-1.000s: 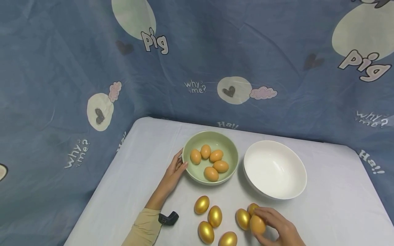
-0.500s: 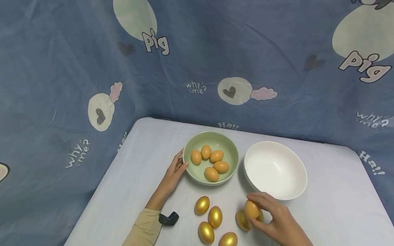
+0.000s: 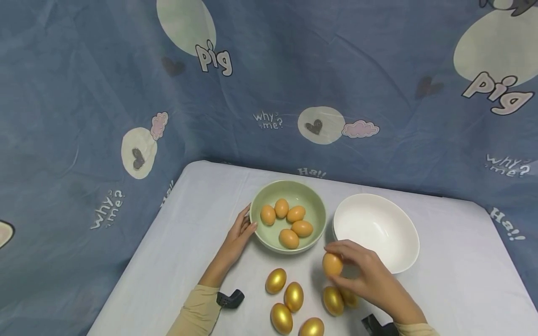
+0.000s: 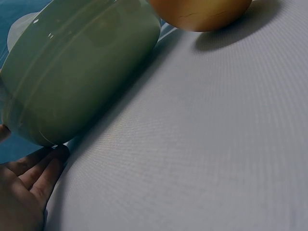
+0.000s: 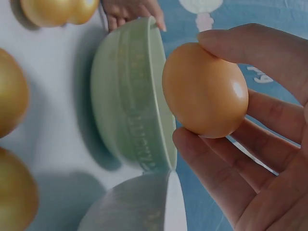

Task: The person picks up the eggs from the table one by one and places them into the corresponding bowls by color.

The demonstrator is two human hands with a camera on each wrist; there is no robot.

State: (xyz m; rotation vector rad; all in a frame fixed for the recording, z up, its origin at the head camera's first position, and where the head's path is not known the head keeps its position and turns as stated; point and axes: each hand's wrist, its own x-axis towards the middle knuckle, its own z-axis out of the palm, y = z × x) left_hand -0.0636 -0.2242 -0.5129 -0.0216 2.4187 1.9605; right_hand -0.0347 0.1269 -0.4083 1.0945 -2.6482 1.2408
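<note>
My right hand (image 3: 365, 270) pinches a brown egg (image 3: 332, 264) between thumb and fingertips, raised above the table in front of the white bowl (image 3: 378, 231). In the right wrist view the same egg (image 5: 205, 90) is whole and smooth, held level with the green bowl's rim. My left hand (image 3: 235, 240) touches the left side of the green bowl (image 3: 261, 192), fingertips low against its outer wall. Inside that bowl lie several brown eggs (image 3: 288, 238). Below my right hand, two gold eggs (image 3: 333, 301) rest on the table, one partly hidden.
Several more gold eggs (image 3: 293, 296) lie on the white tabletop (image 3: 201, 200) in front of the green bowl. Both bowls stand side by side. Behind the table hangs a blue printed cloth (image 3: 235, 84).
My right hand has lifted the brown egg from beside the two gold eggs and carried it up and left, toward the green bowl. My left hand has stayed at that bowl.
</note>
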